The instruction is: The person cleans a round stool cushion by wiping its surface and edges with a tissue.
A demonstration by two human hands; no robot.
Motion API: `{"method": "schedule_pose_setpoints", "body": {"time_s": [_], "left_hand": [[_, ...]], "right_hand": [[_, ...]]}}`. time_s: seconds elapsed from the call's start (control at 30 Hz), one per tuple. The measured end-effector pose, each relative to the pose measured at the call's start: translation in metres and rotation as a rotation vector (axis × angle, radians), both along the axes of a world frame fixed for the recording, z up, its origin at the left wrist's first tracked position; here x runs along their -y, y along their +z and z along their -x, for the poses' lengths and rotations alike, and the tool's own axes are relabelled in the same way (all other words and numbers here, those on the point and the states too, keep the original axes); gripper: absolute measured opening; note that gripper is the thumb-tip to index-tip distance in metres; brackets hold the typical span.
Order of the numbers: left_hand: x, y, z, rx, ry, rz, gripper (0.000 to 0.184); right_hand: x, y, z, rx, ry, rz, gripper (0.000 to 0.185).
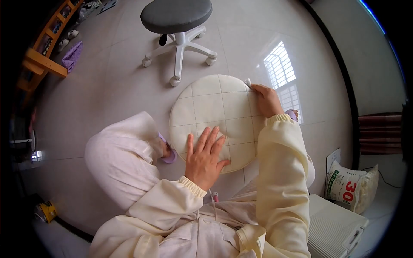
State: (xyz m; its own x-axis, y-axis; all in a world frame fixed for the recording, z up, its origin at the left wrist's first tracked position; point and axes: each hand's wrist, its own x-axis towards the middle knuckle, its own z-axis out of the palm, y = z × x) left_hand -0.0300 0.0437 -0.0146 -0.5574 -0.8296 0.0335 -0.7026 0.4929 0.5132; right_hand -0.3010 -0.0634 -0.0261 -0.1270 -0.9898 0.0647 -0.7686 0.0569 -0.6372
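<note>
A round cream stool top (208, 105) with stitched squares sits between my knees. My left hand (204, 161) lies flat on its near part, fingers spread, holding nothing. At the far right rim is my right hand (267, 101), its fingers closed together over the edge. A small white piece (248, 83) pokes out beside those fingertips; its kind is unclear and the palm side is hidden. Whatever supports the round top is out of sight beneath it.
A grey swivel stool (176, 16) on white casters stands ahead. To my right are a white case (333, 223) and a printed sack (350, 187). Orange wooden furniture (45, 62) and a purple bag (72, 56) are at the far left.
</note>
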Motion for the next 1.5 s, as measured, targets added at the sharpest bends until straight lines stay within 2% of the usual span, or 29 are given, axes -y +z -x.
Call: {"method": "schedule_pose_setpoints", "body": {"time_s": [0.17, 0.23, 0.37, 0.5, 0.6, 0.67, 0.7, 0.77, 0.8, 0.87, 0.9, 0.97, 1.03, 1.1, 1.17, 1.23, 1.27, 1.37, 1.4, 1.5], "left_hand": [[-0.001, 0.001, 0.001, -0.010, 0.005, 0.004, 0.073], [-0.001, 0.001, 0.001, -0.017, 0.005, 0.004, 0.072], [-0.002, -0.001, 0.001, -0.018, 0.006, 0.013, 0.072], [-0.002, -0.002, 0.000, -0.010, -0.007, 0.025, 0.073], [-0.001, -0.002, -0.001, 0.009, -0.019, 0.033, 0.073], [-0.001, -0.003, -0.001, 0.009, -0.020, 0.042, 0.074], [-0.001, -0.003, -0.001, 0.010, -0.020, 0.043, 0.074], [-0.001, -0.003, -0.001, 0.006, -0.024, 0.046, 0.074], [-0.001, -0.003, -0.001, 0.005, -0.023, 0.045, 0.074], [-0.001, -0.003, 0.000, 0.019, -0.016, 0.049, 0.075], [-0.001, -0.003, 0.001, 0.019, -0.018, 0.048, 0.075], [-0.001, -0.003, 0.001, 0.035, -0.021, 0.050, 0.075], [-0.001, -0.004, 0.001, 0.039, -0.024, 0.056, 0.075], [0.000, -0.004, 0.001, 0.043, -0.026, 0.061, 0.075], [0.000, -0.003, 0.001, 0.060, -0.028, 0.046, 0.074], [0.000, -0.002, 0.001, 0.060, -0.026, 0.040, 0.074], [0.000, -0.001, 0.001, 0.057, -0.024, 0.035, 0.075], [0.000, -0.002, 0.001, 0.044, -0.021, 0.016, 0.074], [0.001, -0.002, 0.001, 0.044, -0.014, 0.013, 0.074], [0.000, -0.001, 0.001, 0.028, -0.017, 0.006, 0.075]], "right_hand": [[-0.024, -0.001, 0.017, 0.061, -0.037, -0.077, 0.028], [-0.034, 0.002, 0.021, 0.120, -0.053, -0.186, 0.029], [-0.060, -0.014, 0.032, 0.127, -0.019, -0.104, 0.028], [-0.084, -0.012, 0.030, 0.171, -0.027, -0.122, 0.023], [-0.096, -0.002, 0.037, 0.125, 0.059, -0.108, 0.022], [-0.102, 0.024, 0.036, 0.013, 0.045, -0.355, 0.025], [-0.107, 0.017, 0.043, 0.014, 0.045, -0.354, 0.025], [-0.117, -0.005, 0.060, 0.101, -0.131, -0.184, 0.027], [-0.113, -0.004, 0.059, 0.100, -0.131, -0.184, 0.027], [-0.100, -0.003, 0.056, 0.089, -0.444, 0.146, 0.028], [-0.093, 0.002, 0.048, 0.088, -0.446, 0.145, 0.028], [-0.075, 0.020, 0.022, 0.123, -0.490, 0.370, 0.025], [-0.057, 0.028, -0.001, 0.009, -0.385, 0.472, 0.025], [-0.040, 0.029, -0.025, 0.020, -0.281, 0.518, 0.029], [-0.030, 0.030, -0.049, 0.141, -0.225, 0.416, 0.030], [-0.021, 0.010, -0.057, 0.058, -0.102, 0.399, 0.032], [-0.022, 0.002, -0.057, -0.099, -0.010, 0.272, 0.034], [-0.028, 0.001, -0.064, -0.201, 0.006, 0.160, 0.037], [-0.032, 0.002, -0.062, -0.240, 0.026, 0.135, 0.045], [-0.039, -0.004, -0.049, -0.289, 0.092, 0.165, 0.048]]}}
